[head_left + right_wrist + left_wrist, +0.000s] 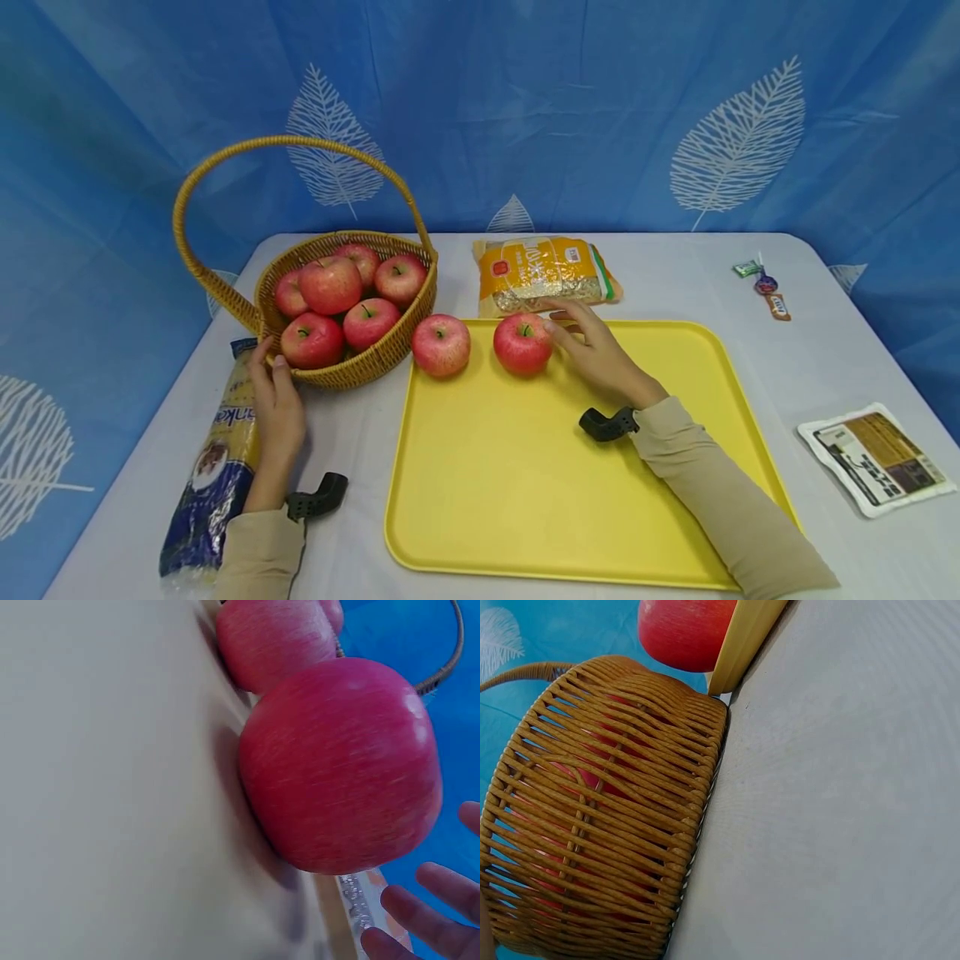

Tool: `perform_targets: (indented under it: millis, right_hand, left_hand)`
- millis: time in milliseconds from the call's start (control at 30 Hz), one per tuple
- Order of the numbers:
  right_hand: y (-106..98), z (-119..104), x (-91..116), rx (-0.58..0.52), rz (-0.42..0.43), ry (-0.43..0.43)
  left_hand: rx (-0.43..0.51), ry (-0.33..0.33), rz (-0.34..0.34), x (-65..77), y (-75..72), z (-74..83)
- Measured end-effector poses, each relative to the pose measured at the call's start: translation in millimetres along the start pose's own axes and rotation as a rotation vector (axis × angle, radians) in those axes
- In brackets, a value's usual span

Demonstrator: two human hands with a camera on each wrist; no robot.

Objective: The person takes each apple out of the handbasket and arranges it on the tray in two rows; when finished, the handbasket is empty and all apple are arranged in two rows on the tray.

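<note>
My left hand [277,412] rests its fingers against the near left side of a wicker basket [352,371], close to the foot of its tall handle. Several red apples [330,285] fill the basket, and they show through the weave in the left wrist view. On the yellow tray [525,483], near its far left corner, sit two more apples, a left one [441,346] and a right one [522,344]. Beside the right apple is my right hand [600,354], its fingers spread. In the right wrist view those fingers [442,900] stand apart from this apple [341,765].
Behind the tray lies an orange bag of grain [540,271]. A long blue and gold packet [217,475] lies under the left forearm. To the right are small wrapped sweets [765,285] and a flat white-edged package [873,458]. A blue curtain [525,108] hangs behind the table.
</note>
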State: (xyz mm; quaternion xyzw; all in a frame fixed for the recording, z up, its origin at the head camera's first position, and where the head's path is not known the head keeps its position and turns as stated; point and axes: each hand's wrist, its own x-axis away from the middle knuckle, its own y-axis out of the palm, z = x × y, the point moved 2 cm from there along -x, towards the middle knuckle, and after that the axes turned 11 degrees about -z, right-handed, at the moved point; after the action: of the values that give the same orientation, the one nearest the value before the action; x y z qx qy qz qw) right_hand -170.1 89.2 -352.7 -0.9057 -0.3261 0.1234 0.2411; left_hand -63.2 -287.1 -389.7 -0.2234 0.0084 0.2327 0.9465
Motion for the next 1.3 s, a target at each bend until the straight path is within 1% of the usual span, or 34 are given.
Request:
perform_targets:
  millis: [200, 333, 433, 533, 633, 733, 867, 967, 1033, 1133, 1300]
  right_hand:
    - [-7, -9, 0, 0.010, 0.031, -0.061]
    - [-8, -9, 0, 0.015, 0.031, -0.075]
    - [-6, -3, -1, 0.024, 0.037, -0.085]
    - [-4, 1, -2, 0.056, 0.048, -0.106]
    - [0, -3, -4, 0.098, 0.047, -0.142]
    - [6, -9, -7, 0.117, 0.035, -0.153]
    - [14, -19, -16, 0.149, 0.010, -0.168]
    - [22, -28, -25, 0.183, -0.022, -0.183]
    - [28, -34, -32, 0.218, -0.048, -0.177]
    - [39, -44, -44, 0.257, -0.089, -0.178]
    - [61, -62, -68, 0.319, -0.176, -0.226]
  left_hand:
    - [0.006, 0.005, 0.001, 1.1, 0.3, 1.3]
    - [0.011, 0.007, 0.006, 2.1, 1.1, 1.0]
    - [0.011, 0.013, 0.007, 1.8, 2.1, 1.0]
    - [0.014, 0.014, 0.005, 1.2, 3.0, 0.9]
    - [0.013, 0.005, 0.003, 0.8, 3.9, 0.5]
    - [0.011, -0.005, 0.001, 0.8, 4.7, 0.2]
    - [0.007, -0.007, -0.002, 0.6, 6.1, 0.2]
    - [0.001, -0.004, -0.001, 0.5, 6.8, 0.7]
    - [-0.004, -0.005, 0.000, 0.7, 6.7, 1.2]
    - [-0.007, -0.001, 0.003, 0.8, 5.4, 2.3]
    - [0.007, 0.017, 0.011, 0.9, 2.4, 3.5]
